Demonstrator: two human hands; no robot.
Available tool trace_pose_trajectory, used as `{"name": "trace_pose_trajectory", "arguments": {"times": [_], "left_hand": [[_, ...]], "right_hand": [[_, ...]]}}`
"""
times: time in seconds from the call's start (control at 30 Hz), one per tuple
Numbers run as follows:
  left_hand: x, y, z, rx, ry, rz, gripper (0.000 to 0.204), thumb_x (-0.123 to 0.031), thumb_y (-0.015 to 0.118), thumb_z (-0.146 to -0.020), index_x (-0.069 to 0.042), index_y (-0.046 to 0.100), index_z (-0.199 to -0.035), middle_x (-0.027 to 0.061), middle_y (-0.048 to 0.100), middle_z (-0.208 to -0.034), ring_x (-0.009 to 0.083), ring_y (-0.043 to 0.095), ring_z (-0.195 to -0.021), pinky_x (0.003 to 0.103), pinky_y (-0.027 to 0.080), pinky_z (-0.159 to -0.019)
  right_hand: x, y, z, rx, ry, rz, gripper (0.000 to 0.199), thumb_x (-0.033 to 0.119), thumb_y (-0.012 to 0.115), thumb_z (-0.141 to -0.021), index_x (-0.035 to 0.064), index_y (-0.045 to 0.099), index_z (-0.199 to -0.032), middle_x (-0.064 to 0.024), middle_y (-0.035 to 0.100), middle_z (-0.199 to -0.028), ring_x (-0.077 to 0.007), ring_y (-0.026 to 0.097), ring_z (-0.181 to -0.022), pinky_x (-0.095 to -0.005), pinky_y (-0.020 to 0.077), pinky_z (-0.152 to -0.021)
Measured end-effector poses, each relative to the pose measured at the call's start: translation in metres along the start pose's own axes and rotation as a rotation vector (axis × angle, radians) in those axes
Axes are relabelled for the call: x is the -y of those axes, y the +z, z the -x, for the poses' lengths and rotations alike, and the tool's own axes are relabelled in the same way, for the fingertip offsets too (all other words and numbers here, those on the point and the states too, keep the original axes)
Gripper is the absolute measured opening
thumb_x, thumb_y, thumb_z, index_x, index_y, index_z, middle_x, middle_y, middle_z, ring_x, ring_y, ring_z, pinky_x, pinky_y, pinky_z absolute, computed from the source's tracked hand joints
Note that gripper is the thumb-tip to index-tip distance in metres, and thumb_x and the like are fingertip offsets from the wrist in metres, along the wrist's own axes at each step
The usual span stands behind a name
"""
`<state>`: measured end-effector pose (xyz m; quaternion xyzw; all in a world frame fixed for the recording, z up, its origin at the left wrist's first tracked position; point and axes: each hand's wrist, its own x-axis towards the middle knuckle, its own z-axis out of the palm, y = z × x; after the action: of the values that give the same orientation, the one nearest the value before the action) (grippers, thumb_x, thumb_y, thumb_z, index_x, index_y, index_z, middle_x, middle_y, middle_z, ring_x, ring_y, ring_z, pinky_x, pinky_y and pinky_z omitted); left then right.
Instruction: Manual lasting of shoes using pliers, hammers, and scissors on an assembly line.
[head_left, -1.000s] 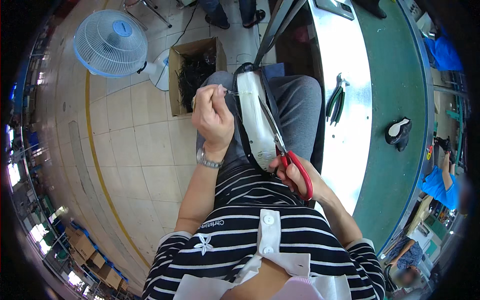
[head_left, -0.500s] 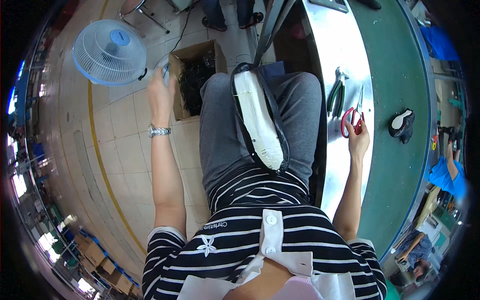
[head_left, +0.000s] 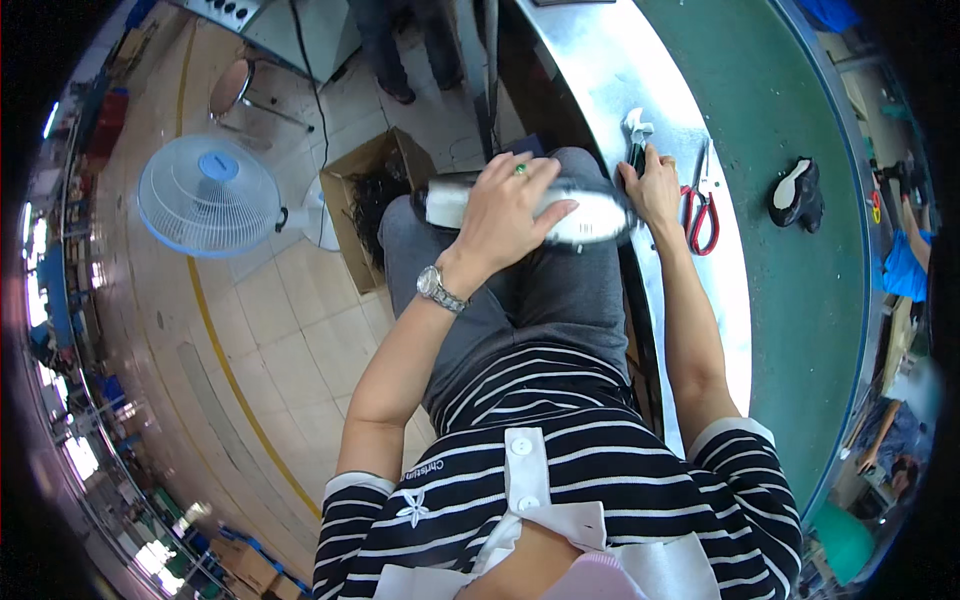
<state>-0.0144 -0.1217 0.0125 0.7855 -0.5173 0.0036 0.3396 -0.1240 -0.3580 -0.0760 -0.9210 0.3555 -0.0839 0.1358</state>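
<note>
Across my thighs lies a black shoe upper on a last (head_left: 595, 218), its white underside up. My left hand (head_left: 503, 212) rests over its middle with the thumb along the white face, gripping it. A green ring shows on one finger. To the right, my right hand (head_left: 655, 192) closes around the dark green handles of pliers (head_left: 638, 135) on the metal strip; their metal head points away from me. Just right of that hand lie red-handled scissors (head_left: 702, 215), tips pointing away and nothing touching them.
The shiny metal ledge (head_left: 590, 60) borders a green belt (head_left: 740, 100) carrying another black shoe with a white sole (head_left: 796, 194). At my left stand a cardboard box (head_left: 350, 185) of black scraps and a fan (head_left: 210, 195). A stool (head_left: 232, 88) and a person's legs (head_left: 390, 50) are farther off.
My left hand came from beside the box onto the shoe, which turned from lengthwise to crosswise on my lap. My right hand left the scissors and took hold of the pliers.
</note>
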Motion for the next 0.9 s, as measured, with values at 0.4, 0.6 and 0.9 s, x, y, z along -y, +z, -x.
{"name": "trace_pose_trajectory", "arguments": {"times": [0.4,0.6,0.9], "left_hand": [[0.06,-0.012,-0.063,0.025,-0.362,-0.191,0.033,-0.034,0.056,-0.093,-0.003,0.068,-0.093,0.0209,0.068,-0.084,0.04,0.064,-0.078,0.047,0.05,-0.074],[0.044,-0.037,-0.053,0.188,-0.482,0.117,0.057,-0.044,0.065,-0.084,0.007,0.062,-0.108,0.0259,0.066,-0.097,0.0395,0.065,-0.09,0.046,0.05,-0.083],[-0.004,-0.008,0.008,-0.04,-0.222,-0.098,0.081,-0.013,0.085,-0.059,0.004,0.048,-0.129,0.0196,0.056,-0.126,0.0352,0.05,-0.12,0.043,0.037,-0.105]], "right_hand": [[0.036,-0.128,0.036,0.69,0.117,-0.901,0.047,0.018,0.059,-0.095,0.0025,0.043,-0.137,-0.0058,0.065,-0.091,-0.0116,0.057,-0.081,-0.0269,0.0443,-0.079],[0.091,-0.151,0.007,0.943,-0.099,-0.627,0.059,0.013,0.054,-0.096,0.0102,0.029,-0.149,-0.0086,0.066,-0.103,-0.0145,0.06,-0.097,-0.0294,0.0446,-0.089],[0.112,-0.141,0.017,0.917,-0.18,-0.499,0.047,0.017,0.052,-0.099,0.0043,0.034,-0.141,-0.0069,0.059,-0.073,-0.0174,0.061,-0.058,-0.0339,0.0504,-0.053]]}}
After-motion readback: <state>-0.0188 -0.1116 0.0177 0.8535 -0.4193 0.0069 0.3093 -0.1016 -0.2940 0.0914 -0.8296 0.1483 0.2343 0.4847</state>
